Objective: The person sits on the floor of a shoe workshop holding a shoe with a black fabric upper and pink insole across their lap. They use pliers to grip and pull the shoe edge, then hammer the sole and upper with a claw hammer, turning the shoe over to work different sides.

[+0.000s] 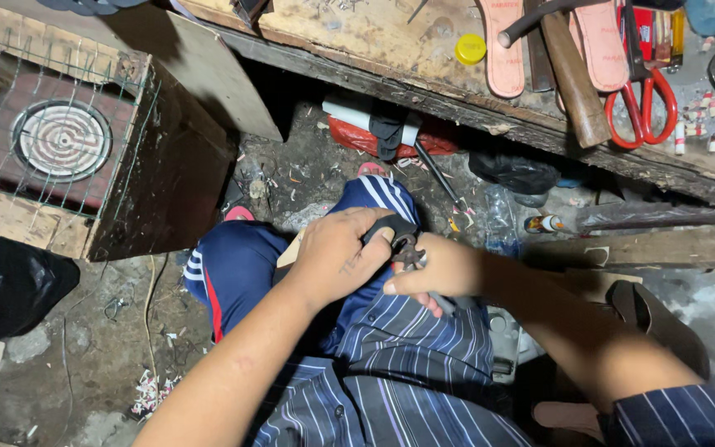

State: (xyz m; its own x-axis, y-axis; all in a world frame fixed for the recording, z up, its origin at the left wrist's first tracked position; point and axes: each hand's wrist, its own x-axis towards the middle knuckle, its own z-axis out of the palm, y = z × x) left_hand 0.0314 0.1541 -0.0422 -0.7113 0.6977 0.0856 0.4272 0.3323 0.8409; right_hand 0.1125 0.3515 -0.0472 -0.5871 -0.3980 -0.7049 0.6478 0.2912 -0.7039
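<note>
Black piece in left hand grip

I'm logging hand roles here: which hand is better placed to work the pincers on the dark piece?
Probably the right hand: it already grips the pincers, whose head touches the dark piece. The left hand is wrapped over that piece, steadying it.

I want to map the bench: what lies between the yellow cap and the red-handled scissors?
In the head view, between the yellow cap and the red-handled scissors lie pink shoe soles and a wooden handle.
</note>
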